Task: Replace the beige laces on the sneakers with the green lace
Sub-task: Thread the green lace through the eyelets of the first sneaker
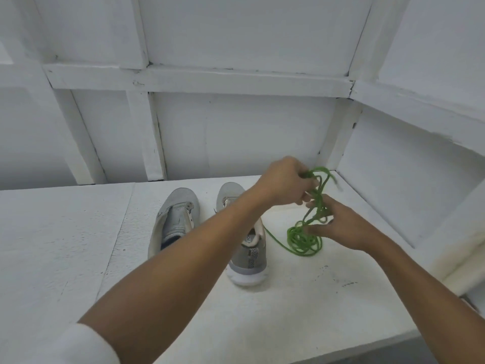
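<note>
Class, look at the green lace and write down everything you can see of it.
The green lace is a thin, bright green cord in a loose tangle. Its upper loops are lifted and gripped by the left hand; the right hand pinches strands lower down. The bottom coils rest on the white table, beside a grey sneaker, and one strand trails toward that sneaker.

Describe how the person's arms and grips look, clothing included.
Both forearms are bare. The left arm has a white sleeve that ends near the elbow, at the frame's lower left corner. The right arm shows no sleeve within the frame. The left grip and the right grip are bare too: no gloves, and no ring, watch or bracelet that I can make out.
</note>
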Tool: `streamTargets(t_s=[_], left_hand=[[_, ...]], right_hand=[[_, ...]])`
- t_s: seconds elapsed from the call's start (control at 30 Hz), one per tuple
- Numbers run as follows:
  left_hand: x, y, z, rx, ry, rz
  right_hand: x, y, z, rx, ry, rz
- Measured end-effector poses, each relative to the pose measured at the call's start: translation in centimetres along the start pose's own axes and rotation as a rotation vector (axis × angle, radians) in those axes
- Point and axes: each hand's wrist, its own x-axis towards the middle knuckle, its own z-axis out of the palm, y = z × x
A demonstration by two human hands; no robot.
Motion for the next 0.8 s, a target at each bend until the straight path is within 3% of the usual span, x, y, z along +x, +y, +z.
streamTargets(t_s=[0.2, 0.33, 0.53, 0.7, 0.8], left_hand=[[-1.3, 1.8, -3.0, -0.332, 0.038, 0.034], [-2.5, 1.0, -6.7, -0.44, 0.183, 0.017], [-4.6, -2.3, -10.1, -0.554, 0.308, -0.071], [-5.8, -3.2, -10.0, -0.743, 0.276, -0.085], [-6.5, -3.9, -10.2, -0.735, 0.288, -0.102]], right_hand=[[0.9, -1.5, 1.0, 0.08, 0.109, 0.007], [1.4, -3.2, -0.3, 0.099, 0.134, -0.017], [1.6, -10.3, -2.4, 0.491, 0.246, -0.232], [2.2, -17.7, -2.5, 0.582, 0.212, -0.422], [3.3, -20.9, -1.2, 0.582, 0.185, -0.481]])
